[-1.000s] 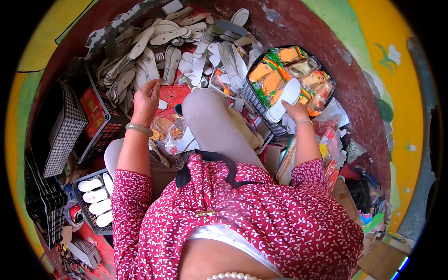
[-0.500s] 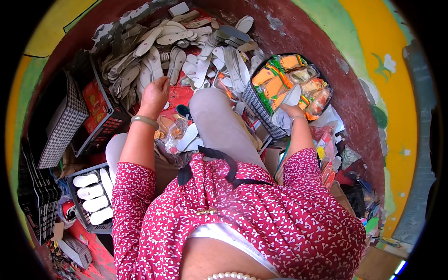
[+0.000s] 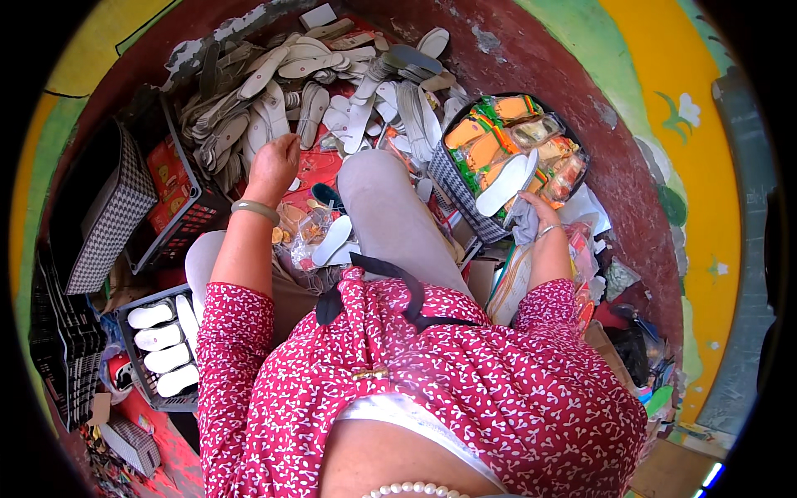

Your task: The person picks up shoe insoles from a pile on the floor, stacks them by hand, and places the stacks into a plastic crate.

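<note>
My right hand (image 3: 541, 214) grips a pair of white insoles (image 3: 501, 186) by one edge, their broad faces turned up over the basket's near side. A crumpled grey cloth (image 3: 524, 222) is bunched in the same hand. On the left, my left hand (image 3: 276, 161) is raised near the insole pile with its fingers closed; whatever they may hold is hidden. Below the insoles stands a checked basket (image 3: 463, 197) filled with packaged orange insoles (image 3: 484, 153) and other wrapped packs. The loose insole pile (image 3: 311, 106), white and grey, spreads against the wall beyond my left hand.
Lower left, a grey crate (image 3: 135, 375) holds several white insoles. Behind it lean a black crate (image 3: 182, 224) and a checked box (image 3: 114, 217). Between my knees lie a white insole (image 3: 332, 241) and clear plastic bags. The dark red wall (image 3: 610, 158) curves round the right.
The white insoles in my right hand have swung left and downward, showing their wide faces. That hand has shifted slightly right and nearer. My left hand has hardly moved.
</note>
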`<state>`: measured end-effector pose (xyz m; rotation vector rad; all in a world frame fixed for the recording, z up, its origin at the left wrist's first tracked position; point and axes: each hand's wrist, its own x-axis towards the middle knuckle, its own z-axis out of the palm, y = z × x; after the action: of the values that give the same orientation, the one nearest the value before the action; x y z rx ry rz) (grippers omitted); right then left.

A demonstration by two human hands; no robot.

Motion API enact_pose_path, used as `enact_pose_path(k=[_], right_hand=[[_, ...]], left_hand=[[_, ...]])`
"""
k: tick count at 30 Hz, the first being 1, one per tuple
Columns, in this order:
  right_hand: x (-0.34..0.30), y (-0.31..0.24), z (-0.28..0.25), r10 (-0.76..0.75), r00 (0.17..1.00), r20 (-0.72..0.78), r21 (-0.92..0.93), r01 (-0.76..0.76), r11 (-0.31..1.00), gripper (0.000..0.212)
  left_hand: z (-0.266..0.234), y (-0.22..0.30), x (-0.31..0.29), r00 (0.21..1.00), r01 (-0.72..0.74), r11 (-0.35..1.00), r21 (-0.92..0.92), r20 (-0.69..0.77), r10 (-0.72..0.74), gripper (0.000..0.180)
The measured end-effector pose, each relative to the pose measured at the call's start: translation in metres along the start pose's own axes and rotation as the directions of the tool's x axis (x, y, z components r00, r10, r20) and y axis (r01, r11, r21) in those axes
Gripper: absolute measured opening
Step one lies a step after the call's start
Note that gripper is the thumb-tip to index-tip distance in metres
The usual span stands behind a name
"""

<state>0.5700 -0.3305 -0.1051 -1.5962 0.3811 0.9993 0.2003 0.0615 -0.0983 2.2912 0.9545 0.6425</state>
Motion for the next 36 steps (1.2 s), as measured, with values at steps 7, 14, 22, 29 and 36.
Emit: enact_pose_path(k=[7, 14, 22, 29, 36], right_hand=[[-0.031, -0.012, -0.01, -0.213, 0.976, 0.038, 0.156, 0.205, 0.966, 0.027], [-0.127, -0.06, 0.115, -0.412, 0.853, 0.32, 0.172, 0.376, 0.911, 0.033], [-0.181, -0.034, 0.334, -0.114, 0.469, 0.876, -0.119, 0.439, 0.891, 0.036], [-0.14, 0.048, 0.428, -0.048, 0.322, 0.945, -0.194, 0.676, 0.711, 0.05], [-0.148, 0.073, 0.452, 0.039, 0.363, 0.931, -0.28, 0.64, 0.715, 0.042]], left_hand=[[-0.003, 0.002, -0.003, 1.0, -0.031, 1.0, 0.007, -0.003, 0.031, 0.023], [-0.011, 0.013, -0.005, 0.995, 0.083, 0.955, -0.286, 0.076, -0.064, 0.029], [-0.06, 0.015, -0.017, 0.983, 0.184, 0.16, -0.97, 0.186, -0.002, 0.07], [-0.087, -0.017, -0.036, 0.997, 0.053, 0.019, -0.998, 0.052, -0.051, 0.077], [-0.096, -0.033, -0.044, 0.987, 0.102, -0.081, -0.992, 0.111, -0.12, 0.052]])
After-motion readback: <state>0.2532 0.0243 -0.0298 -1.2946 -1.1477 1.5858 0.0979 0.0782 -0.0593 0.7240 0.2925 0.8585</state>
